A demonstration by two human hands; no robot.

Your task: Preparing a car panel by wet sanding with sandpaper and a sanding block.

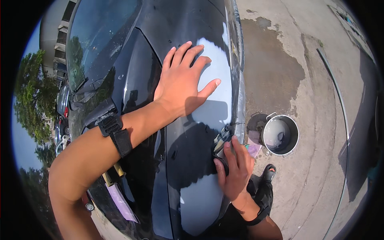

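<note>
Currently watching the head feed from my distant post. Dark car (178,148) fills the middle, glossy, with pale blue-white areas; cannot tell from here whether these are reflection or coating.

Left hand (180,80): palm down on the body panel, fingers spread, thumb out to the right over a pale area. Black strap (116,134) with buckle around that forearm.

Right hand (237,172): lower, at the panel's right edge. Fingers bent over a dark pad (219,147) with a lighter part, thumb on its near left side; the pad is against the bodywork, and its exact kind I cannot make out. Fingers lie close together. Black band (259,216) on the wrist.

On the concrete (316,120) to the right: a two-handled metal pot (295,138) holding cloudy liquid, pinkish piece (253,150) just beside it. Wet patch (268,60) beyond. Long thin dark strip (342,104) farther right. Sandalled foot (270,172) below the pot.

Far left I log the windshield (104,36), a lilac strip (121,203) lower down, trees (34,92) behind.
</note>
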